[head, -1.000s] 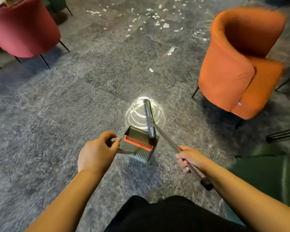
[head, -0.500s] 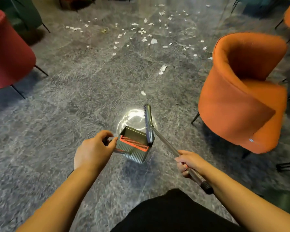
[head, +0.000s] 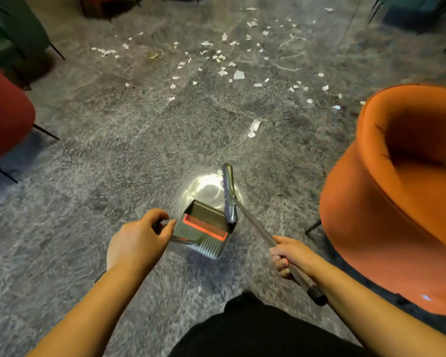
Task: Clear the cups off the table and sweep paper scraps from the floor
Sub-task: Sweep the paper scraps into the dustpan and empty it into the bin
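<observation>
— Paper scraps (head: 238, 74)?
— Scattered over the grey floor (head: 113, 155) toward the far side, well apart from the tools; two larger pieces lying nearer, ahead of the broom head.

— Broom (head: 229, 194)?
— Gripped by the right hand (head: 290, 256), fingers wrapped tight round the handle near its black end cap. Head tilted, resting against the right edge of the dustpan (head: 206, 228).

— Dustpan?
— Held by the left hand (head: 137, 240), fingers and thumb curled about its handle. Red comb strip visible. Off the floor or on it: cannot tell.

— Surroundings?
— Orange armchair (head: 397, 202) to the right; red chair (head: 5, 114) at left edge.
</observation>
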Demonstrator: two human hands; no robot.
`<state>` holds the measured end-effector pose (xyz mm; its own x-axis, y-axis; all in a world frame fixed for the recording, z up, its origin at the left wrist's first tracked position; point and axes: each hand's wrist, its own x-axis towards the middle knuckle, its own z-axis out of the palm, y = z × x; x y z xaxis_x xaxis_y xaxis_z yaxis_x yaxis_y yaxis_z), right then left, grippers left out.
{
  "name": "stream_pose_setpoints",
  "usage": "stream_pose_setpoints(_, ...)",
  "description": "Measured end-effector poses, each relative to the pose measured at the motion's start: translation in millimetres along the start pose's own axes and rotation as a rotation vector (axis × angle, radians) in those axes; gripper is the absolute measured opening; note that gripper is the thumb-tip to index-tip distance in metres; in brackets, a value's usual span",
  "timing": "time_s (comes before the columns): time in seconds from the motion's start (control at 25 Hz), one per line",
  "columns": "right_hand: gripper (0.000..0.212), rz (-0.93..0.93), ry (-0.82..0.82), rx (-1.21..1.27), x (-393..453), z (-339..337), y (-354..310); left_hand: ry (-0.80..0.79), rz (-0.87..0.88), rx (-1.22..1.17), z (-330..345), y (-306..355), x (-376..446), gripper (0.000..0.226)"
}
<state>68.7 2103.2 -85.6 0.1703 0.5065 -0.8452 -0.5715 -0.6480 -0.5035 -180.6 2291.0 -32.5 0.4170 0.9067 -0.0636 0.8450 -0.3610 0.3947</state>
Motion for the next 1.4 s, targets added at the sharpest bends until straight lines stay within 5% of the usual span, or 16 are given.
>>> stream_pose_setpoints(0.56, 0.063, 0.024, 0.169, 0.061, 195.0, 28.4, -256.2, -0.211, 0.1, 0.086, 21.7, -6.9, 345.8, 0.024)
stream_pose_setpoints(1.0, 0.038, 0.072, 0.144, -0.031, 310.9, 0.3, -398.5, -0.324, 0.19, 0.305, 70.6, 45.4, 522.5, 0.026)
stream_pose_setpoints(1.4, 0.037, 0.24, 0.118, -0.168, 415.4, 0.5, -440.4, -0.416, 0.21, 0.246, 80.6, 70.3, 633.5, 0.021)
